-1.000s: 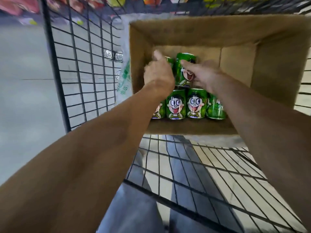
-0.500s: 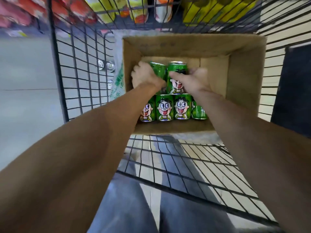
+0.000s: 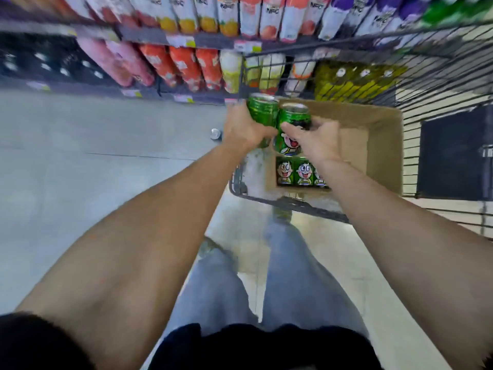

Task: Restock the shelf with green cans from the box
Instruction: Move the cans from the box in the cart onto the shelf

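Hands (image 3: 246, 128) (image 3: 316, 141) each grip green can (image 3: 262, 113) (image 3: 292, 129), seemingly above box (image 3: 384, 145).

Green cartoon-face cans (image 3: 290, 129), brown cardboard box (image 3: 384, 145)

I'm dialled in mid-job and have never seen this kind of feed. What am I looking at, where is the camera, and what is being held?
There is no machine here: these are a person's two bare arms. The single camera sits on their head, looking forward and down, so the wide lens bends the edges. The left hand grips one green can; the right hand grips a second can with a cartoon face. Both cans are lifted above the cardboard box, which sits in a wire cart. More green cans remain in the box. Beyond are store shelves of drinks, blurred.
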